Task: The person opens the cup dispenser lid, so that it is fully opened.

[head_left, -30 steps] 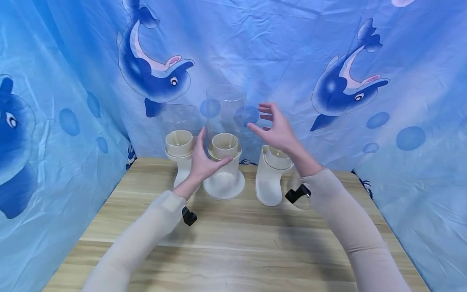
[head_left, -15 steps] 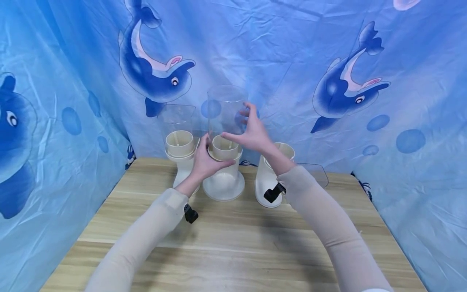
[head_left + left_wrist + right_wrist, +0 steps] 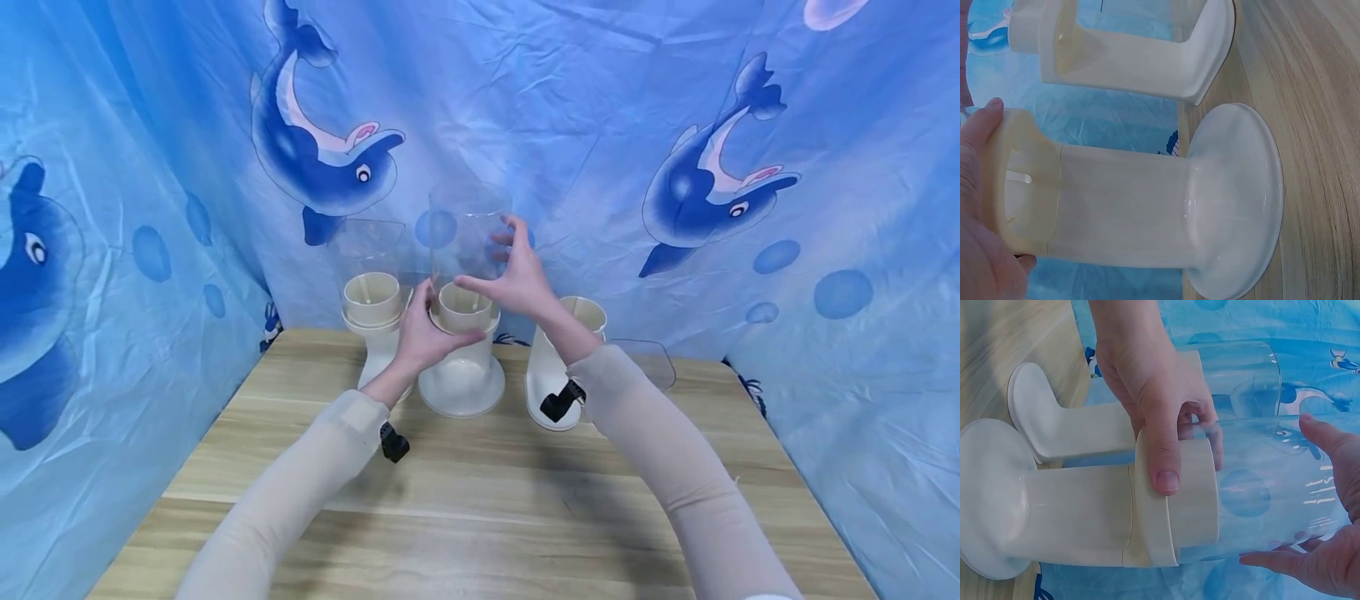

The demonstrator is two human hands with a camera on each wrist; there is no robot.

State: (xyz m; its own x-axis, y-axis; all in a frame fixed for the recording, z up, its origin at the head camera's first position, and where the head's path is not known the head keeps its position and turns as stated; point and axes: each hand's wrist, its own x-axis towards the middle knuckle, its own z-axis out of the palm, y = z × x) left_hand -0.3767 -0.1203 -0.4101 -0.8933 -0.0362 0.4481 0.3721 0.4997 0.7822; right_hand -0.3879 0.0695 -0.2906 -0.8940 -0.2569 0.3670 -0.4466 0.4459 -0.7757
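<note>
A white dispenser-like stand (image 3: 461, 390) with a round foot and a cream collar stands at mid-table, a clear cylinder (image 3: 1260, 494) fitted over its ring. My left hand (image 3: 426, 340) grips the collar; in the left wrist view its thumb (image 3: 988, 119) lies on the collar's edge. My right hand (image 3: 517, 279) holds the clear cylinder, thumb and fingers spread around its wall. Some of the right fingertips are hidden behind the cylinder in the right wrist view. The cylinder rises upright above the cream ring (image 3: 463, 308).
To the left is another white stand (image 3: 378, 354) with a cream ring and a clear cover (image 3: 371, 246). A third white stand (image 3: 542, 367) is on the right, partly behind my right forearm, beside a clear piece (image 3: 648, 362). A blue dolphin-print curtain (image 3: 570, 125) hangs behind the wooden table (image 3: 465, 517).
My right hand has moved left from above the right stand and now holds the clear cylinder. My left hand has closed in around the collar. The cylinder has hardly moved.
</note>
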